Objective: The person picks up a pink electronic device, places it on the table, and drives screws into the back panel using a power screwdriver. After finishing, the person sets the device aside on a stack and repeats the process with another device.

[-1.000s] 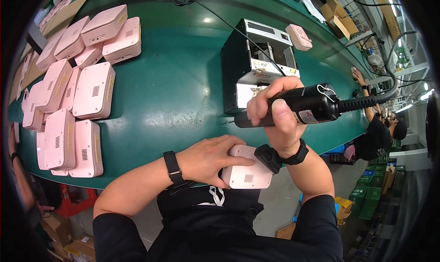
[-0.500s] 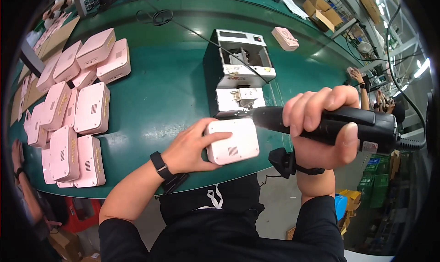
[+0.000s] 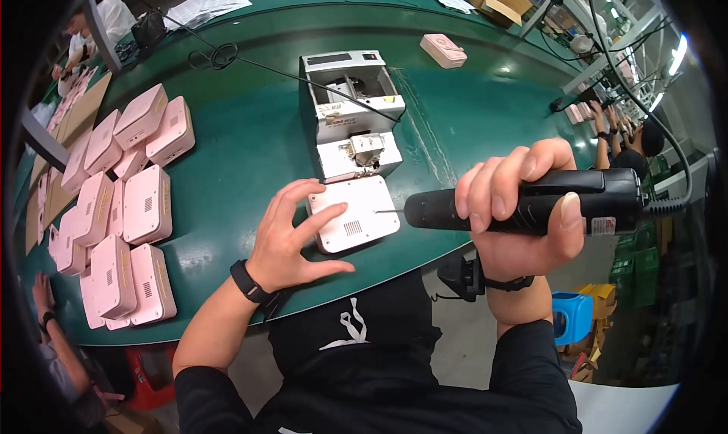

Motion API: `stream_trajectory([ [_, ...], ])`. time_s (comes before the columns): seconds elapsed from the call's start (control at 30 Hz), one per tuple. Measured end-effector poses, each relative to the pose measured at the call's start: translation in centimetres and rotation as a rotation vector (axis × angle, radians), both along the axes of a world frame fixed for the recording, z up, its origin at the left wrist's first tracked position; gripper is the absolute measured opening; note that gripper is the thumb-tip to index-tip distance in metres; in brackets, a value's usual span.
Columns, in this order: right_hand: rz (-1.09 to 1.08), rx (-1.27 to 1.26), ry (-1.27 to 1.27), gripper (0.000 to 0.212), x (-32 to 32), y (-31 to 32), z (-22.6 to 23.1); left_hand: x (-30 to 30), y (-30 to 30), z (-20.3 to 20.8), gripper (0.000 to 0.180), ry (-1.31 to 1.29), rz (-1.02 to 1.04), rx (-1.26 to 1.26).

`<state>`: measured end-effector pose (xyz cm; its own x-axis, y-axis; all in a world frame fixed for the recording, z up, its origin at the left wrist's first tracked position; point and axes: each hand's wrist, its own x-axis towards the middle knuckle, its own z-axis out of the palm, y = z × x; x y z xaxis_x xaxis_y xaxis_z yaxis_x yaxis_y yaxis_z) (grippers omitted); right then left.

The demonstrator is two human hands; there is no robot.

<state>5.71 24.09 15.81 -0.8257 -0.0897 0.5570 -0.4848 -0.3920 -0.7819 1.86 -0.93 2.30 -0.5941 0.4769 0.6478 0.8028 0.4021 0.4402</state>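
Note:
A pale pink box-shaped casing (image 3: 368, 225) with a slotted vent and corner holes lies flat on the green table. My left hand (image 3: 284, 240) is at its left side, thumb and fingers spread wide, with fingertips over or on its upper face; contact is hard to tell. In my right hand (image 3: 523, 256) is a black electric screwdriver (image 3: 440, 210), fingers wrapped round its body. Its thin bit points left over the right part of the casing; whether the tip touches is unclear. Just beyond the casing stands a screw feeder (image 3: 356, 149) with a white front.
Several pink casings (image 3: 148, 206) are piled at the left. Another pink casing (image 3: 444, 51) lies at the far right. A black cable (image 3: 280, 71) crosses above the feeder. Co-workers' hands show at the left edge (image 3: 43, 294) and far right (image 3: 599, 119). A blue stool (image 3: 572, 316) stands below.
The screwdriver's tip has gone from the feeder's front to over the casing. My left hand has loosened from the casing, its fingers spreading. The whole view has shifted.

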Motion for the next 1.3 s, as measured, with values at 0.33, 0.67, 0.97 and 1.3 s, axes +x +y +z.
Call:
stream_trajectory([
  [0.33, -0.013, -0.050, -0.010, 0.044, 0.2, -3.5, -1.0, 0.4, 0.9, -1.8, 0.032, -0.079, -0.011, 0.192],
  [0.67, 0.108, -0.029, -0.081, 0.043, 0.6, -3.3, -0.7, 0.1, 0.7, -1.9, 0.015, -0.022, -0.070, 0.195],
  [0.97, 0.112, -0.015, -0.129, 0.046, 0.6, -3.9, -0.7, 0.2, 0.8, -1.7, 0.014, -0.031, -0.088, 0.193],
  [1.3, 0.085, 0.027, -0.110, 0.045, 0.5, -4.4, -0.6, 0.2, 0.6, -1.7, 0.014, -0.036, -0.095, 0.183],
])
